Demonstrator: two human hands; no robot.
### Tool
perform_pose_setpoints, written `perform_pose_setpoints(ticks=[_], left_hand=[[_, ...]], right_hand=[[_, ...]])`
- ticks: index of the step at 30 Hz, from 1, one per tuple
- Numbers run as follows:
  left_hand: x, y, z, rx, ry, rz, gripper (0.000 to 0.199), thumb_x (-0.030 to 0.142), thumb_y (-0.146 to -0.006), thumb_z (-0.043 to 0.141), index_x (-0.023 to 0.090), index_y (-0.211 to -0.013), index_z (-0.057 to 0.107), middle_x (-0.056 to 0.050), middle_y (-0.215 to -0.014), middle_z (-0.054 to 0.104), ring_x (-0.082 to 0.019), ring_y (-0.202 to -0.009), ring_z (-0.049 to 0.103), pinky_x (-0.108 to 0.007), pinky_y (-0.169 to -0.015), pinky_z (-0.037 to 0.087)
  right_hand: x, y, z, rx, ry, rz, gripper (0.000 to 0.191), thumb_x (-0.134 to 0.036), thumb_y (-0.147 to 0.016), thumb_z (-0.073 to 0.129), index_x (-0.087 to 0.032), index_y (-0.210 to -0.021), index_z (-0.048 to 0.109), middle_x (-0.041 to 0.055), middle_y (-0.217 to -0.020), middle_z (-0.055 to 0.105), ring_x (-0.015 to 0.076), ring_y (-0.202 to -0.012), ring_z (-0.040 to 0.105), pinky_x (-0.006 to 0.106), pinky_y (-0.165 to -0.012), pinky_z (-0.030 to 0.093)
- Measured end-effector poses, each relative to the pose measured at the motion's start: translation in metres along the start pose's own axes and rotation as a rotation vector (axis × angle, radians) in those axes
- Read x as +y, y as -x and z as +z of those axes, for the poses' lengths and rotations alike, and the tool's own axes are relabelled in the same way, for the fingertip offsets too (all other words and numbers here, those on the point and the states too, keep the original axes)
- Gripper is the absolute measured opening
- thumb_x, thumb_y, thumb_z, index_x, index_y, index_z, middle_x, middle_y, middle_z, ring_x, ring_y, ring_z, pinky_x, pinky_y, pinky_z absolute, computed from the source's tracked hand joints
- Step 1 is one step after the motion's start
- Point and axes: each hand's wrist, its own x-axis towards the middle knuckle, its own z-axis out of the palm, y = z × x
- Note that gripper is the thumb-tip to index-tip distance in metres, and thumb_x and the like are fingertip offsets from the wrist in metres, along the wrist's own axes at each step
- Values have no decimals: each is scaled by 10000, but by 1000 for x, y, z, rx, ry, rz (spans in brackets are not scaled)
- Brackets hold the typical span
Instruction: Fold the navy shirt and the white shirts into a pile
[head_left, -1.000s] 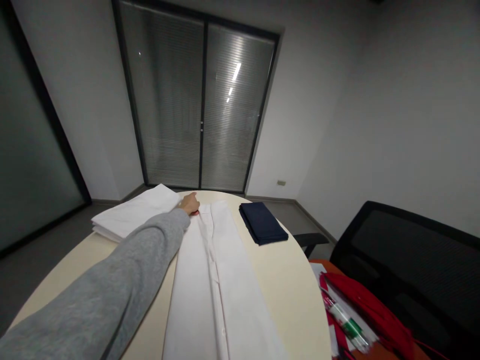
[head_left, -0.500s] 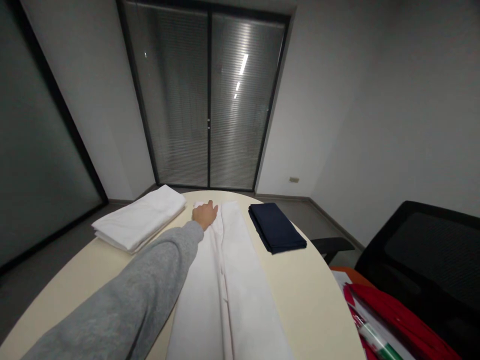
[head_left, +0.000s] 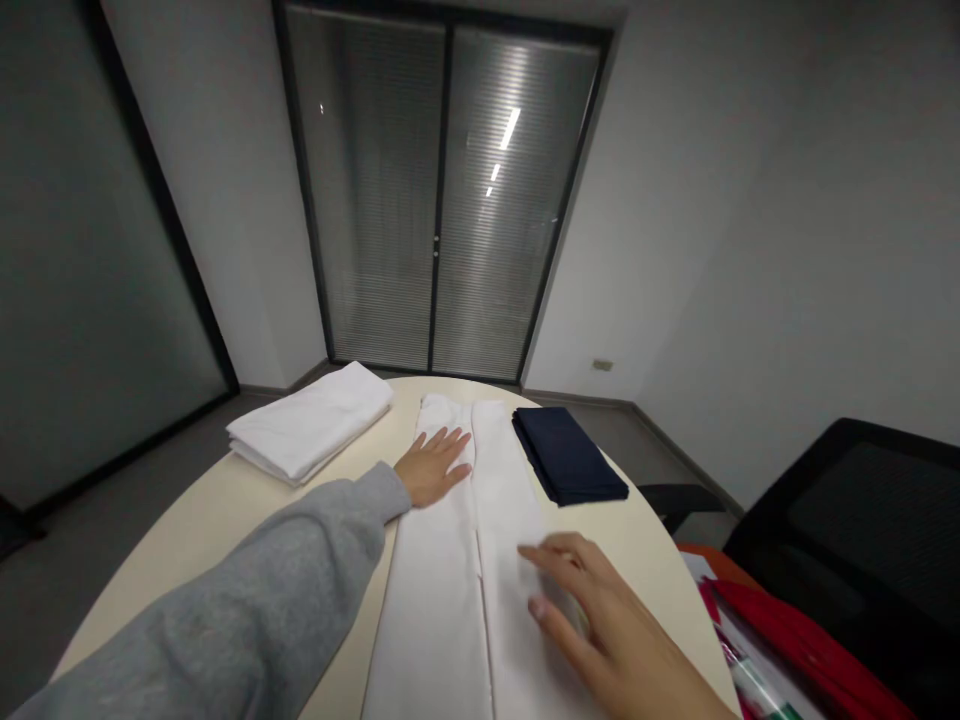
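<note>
A long white cloth (head_left: pixel 435 590) lies along the middle of the table, its two sides folded inward so that their edges meet in a seam down the centre. My left hand (head_left: pixel 435 467) rests flat on the left fold near the far end, fingers spread. Over the right fold, closer to me, is my right hand (head_left: pixel 592 620), its fingers apart and slightly bent, with nothing in them. Whether its fingertips touch the cloth I cannot tell.
On the round cream table (head_left: pixel 187 530), a folded white cloth (head_left: pixel 315 415) lies at the left and a folded navy cloth (head_left: pixel 568 455) at the right. Beyond the right edge stands a black mesh chair (head_left: pixel 862 520), with red fabric (head_left: pixel 802 640) beside the table.
My left hand has gone from gripping near the far end to lying flat, a bit closer to me. My right hand has come into view. The centre gap in the cloth has narrowed.
</note>
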Motion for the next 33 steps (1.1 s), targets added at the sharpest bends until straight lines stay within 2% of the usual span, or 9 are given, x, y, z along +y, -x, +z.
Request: perform_pose_setpoints(ticks=[4, 7, 11, 18, 21, 23, 27, 30, 33], left_hand=[[17, 20, 7, -26, -69, -46, 708, 610, -1069, 218, 264, -1686, 227, -43, -1754, 194, -314, -1626, 135, -609, -1294, 116], [19, 19, 6, -51, -87, -71, 675, 532, -1063, 284, 249, -1675, 270, -38, -1746, 221, -299, -1626, 146, -605, -1298, 120], [15, 15, 6, -47, -77, -70, 706, 588, -1045, 305, 259, -1669, 288, -28, -1743, 234, -296, -1625, 151, -599, -1303, 115], [22, 26, -4, 82, -63, -88, 606, 399, -1067, 309, 243, -1653, 320, -52, -1749, 229, -275, -1628, 143, -558, -1312, 122], [40, 69, -4, 76, -44, -78, 679, 522, -1067, 322, 219, -1672, 270, -72, -1756, 187, -286, -1631, 121, -562, -1313, 121], [54, 112, 0, 22, -36, 33, 768, 616, -1045, 357, 222, -1688, 216, -82, -1751, 196, -289, -1628, 139, -558, -1316, 118], [74, 194, 6, -16, -51, 180, 836, 685, -954, 532, 375, -1675, 243, -36, -1728, 279, -340, -1608, 209, -626, -1308, 102], [78, 223, 1, -23, -24, 223, 770, 614, -943, 593, 502, -1635, 275, 11, -1693, 349, -355, -1589, 264, -681, -1290, 139], [79, 238, -2, -50, 10, 292, 827, 635, -937, 608, 556, -1634, 171, 1, -1671, 365, -373, -1563, 321, -719, -1256, 229]], right_hand=[[12, -99, 32, 17, 281, -171, 617, -475, -1065, 455, -186, -1610, 428, 123, -1705, 336, 296, -1591, 263, 495, -1308, 210], [12, -135, 71, -96, 320, -151, 694, -532, -1090, 348, -146, -1662, 284, 104, -1740, 218, 295, -1619, 169, 518, -1319, 133], [15, -141, 97, -143, 334, -87, 738, -589, -1092, 215, -135, -1674, 222, 62, -1742, 185, 283, -1627, 130, 525, -1322, 63], [15, -139, 99, -122, 368, -15, 648, -451, -1091, 254, -165, -1672, 250, 29, -1745, 189, 246, -1628, 132, 492, -1316, 33], [8, -139, 104, -92, 380, 8, 639, -424, -1092, 227, -149, -1667, 268, 41, -1746, 190, 258, -1627, 135, 506, -1311, 48], [4, -137, 107, -75, 385, 9, 640, -407, -1091, 215, -131, -1665, 270, 57, -1745, 194, 273, -1624, 146, 516, -1307, 61], [1, -137, 111, -63, 375, 11, 636, -389, -1084, 225, -137, -1667, 268, 56, -1747, 200, 297, -1622, 145, 541, -1300, 61], [2, -144, 109, -99, 334, 48, 642, -451, -1092, 219, -172, -1667, 281, 43, -1751, 197, 316, -1620, 146, 568, -1294, 59], [4, -157, 103, -136, 283, 89, 650, -544, -1095, 204, -235, -1650, 341, 50, -1745, 233, 361, -1603, 197, 613, -1268, 129]])
